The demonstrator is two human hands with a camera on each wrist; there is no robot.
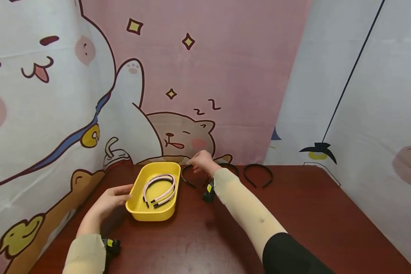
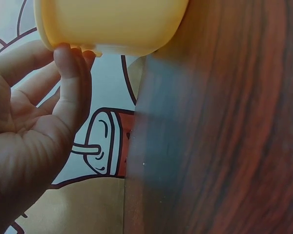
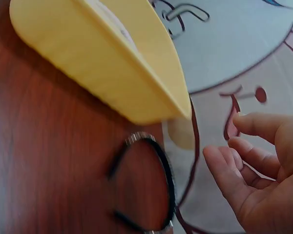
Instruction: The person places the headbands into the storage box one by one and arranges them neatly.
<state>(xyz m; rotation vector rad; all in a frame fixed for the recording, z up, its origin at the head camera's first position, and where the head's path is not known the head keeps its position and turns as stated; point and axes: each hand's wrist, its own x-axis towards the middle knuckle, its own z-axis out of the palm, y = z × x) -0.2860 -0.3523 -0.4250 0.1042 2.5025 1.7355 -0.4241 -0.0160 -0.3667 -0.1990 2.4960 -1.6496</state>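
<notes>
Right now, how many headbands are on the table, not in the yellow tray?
3. The first headband lies just right of the yellow tray, the second headband sits partly hidden behind the right arm, and the third headband lies farthest right. The arm might hide more.

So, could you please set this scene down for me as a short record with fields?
surface: reddish-brown table
backdrop: cartoon-printed sheet
container: yellow tray, upright on the table
tray contents: pale pink headbands, at least two
outside the tray: three dark headbands in a row to its right, the middle one partly hidden
left hand: touches the tray's left side
right hand: beside the nearest dark headband, holding nothing
hands: both bare
</notes>
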